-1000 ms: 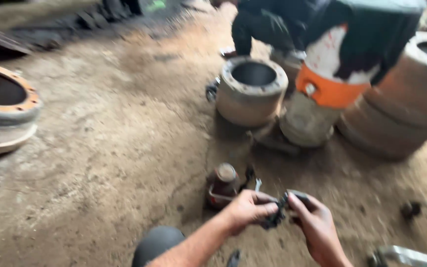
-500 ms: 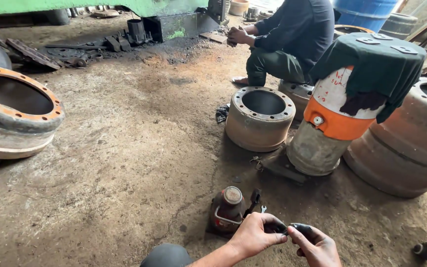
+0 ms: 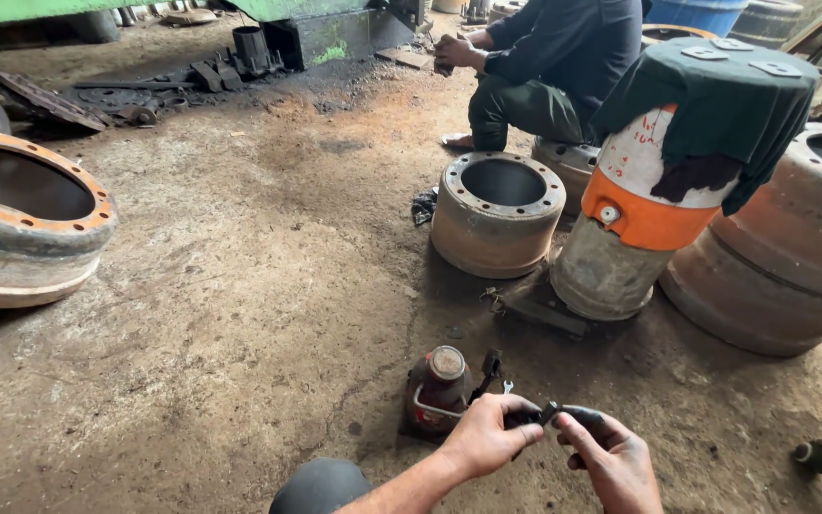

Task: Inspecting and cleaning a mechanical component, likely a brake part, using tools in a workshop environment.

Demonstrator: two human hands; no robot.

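Note:
My left hand [image 3: 490, 438] and my right hand [image 3: 611, 459] meet at the bottom of the view, both gripping a small dark greasy metal part [image 3: 549, 415] between the fingertips. Just left of the hands a small red bottle jack [image 3: 440, 385] stands on the oily concrete floor, with a small wrench [image 3: 493, 369] lying beside it. My dark knee [image 3: 321, 487] shows below the left forearm.
A rusty brake drum [image 3: 497, 214] stands ahead, another drum [image 3: 26, 224] at far left, stacked drums [image 3: 792, 247] at right. An orange-and-white cylinder draped with dark cloth [image 3: 677, 162] stands between them. A seated person [image 3: 549, 67] is at the back. Scrap metal [image 3: 126, 90] lies beyond.
The view has tilted up and steadied, so my hands sit lower in the frame. Both hands keep hold of the small dark part near the jack.

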